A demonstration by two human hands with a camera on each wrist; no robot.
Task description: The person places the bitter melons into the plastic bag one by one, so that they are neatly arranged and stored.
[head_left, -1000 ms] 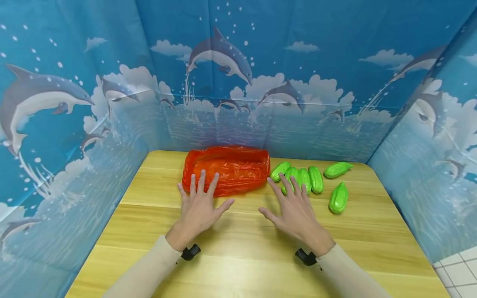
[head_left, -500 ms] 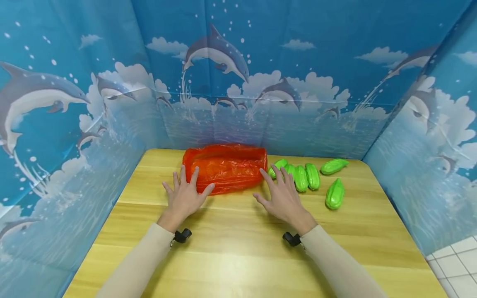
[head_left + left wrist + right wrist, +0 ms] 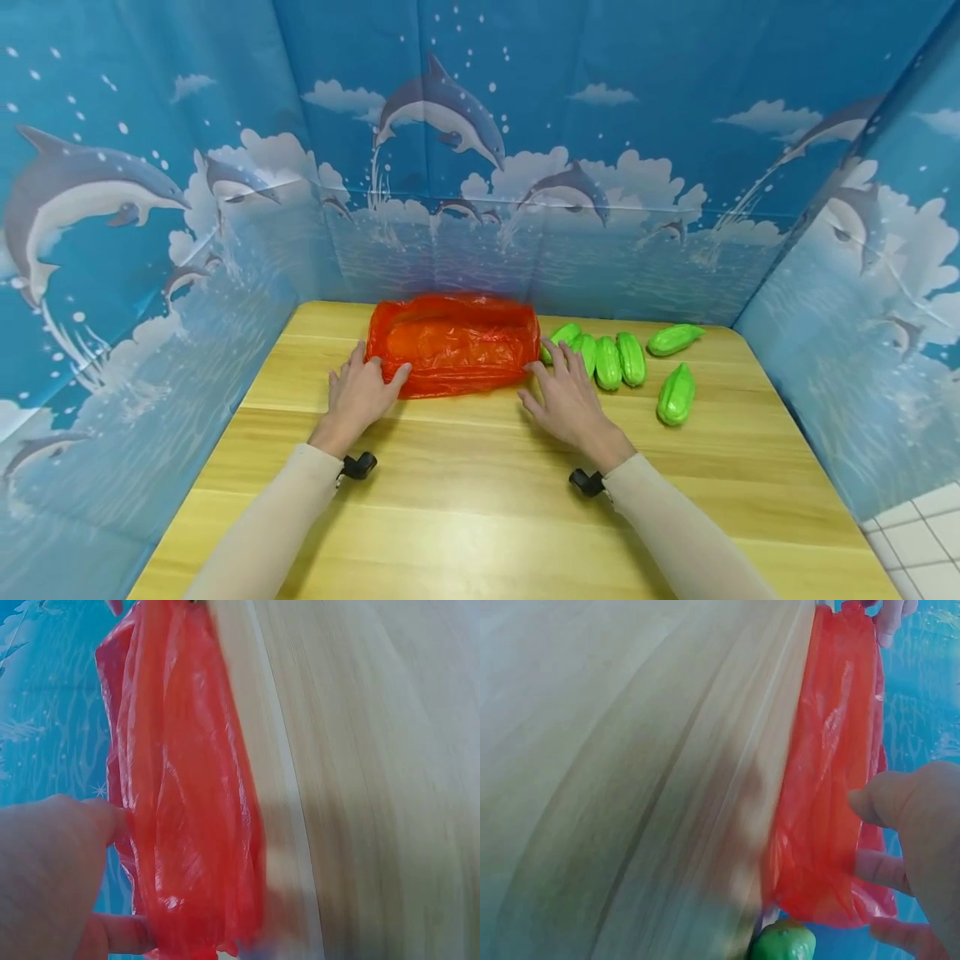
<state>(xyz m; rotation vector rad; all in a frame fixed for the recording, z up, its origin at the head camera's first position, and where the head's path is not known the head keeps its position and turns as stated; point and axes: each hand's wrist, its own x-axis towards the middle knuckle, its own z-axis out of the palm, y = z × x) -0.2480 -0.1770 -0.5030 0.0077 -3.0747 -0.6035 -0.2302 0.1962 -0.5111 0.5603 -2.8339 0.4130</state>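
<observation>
A red plastic bag [image 3: 457, 346] lies mouth open at the back of the wooden table, its near side folded low. My left hand [image 3: 357, 400] is at the bag's left end, fingers bent along the edge and thumb at the front rim; in the left wrist view, thumb and a finger reach the bag's edge [image 3: 187, 787]. At the right end, my right hand [image 3: 567, 404] spreads its bent fingers, the thumb apart from them. In the right wrist view its fingertips overlap the bag's side [image 3: 825, 765]. Several shiny green, ridged, tapered vegetable-like pieces [image 3: 608, 363] lie beyond this hand.
Two more green pieces lie farther right, one [image 3: 675, 339] near the back edge and one [image 3: 677, 395] closer in. A blue dolphin-print curtain [image 3: 600, 258] encloses the back and sides of the table [image 3: 465, 517]. White floor tiles [image 3: 918, 542] show at lower right.
Both hands have come toward the bag's two ends, the left moving outward to the left and the right shifting left. Their spread fingers have bent. The bag keeps its place.
</observation>
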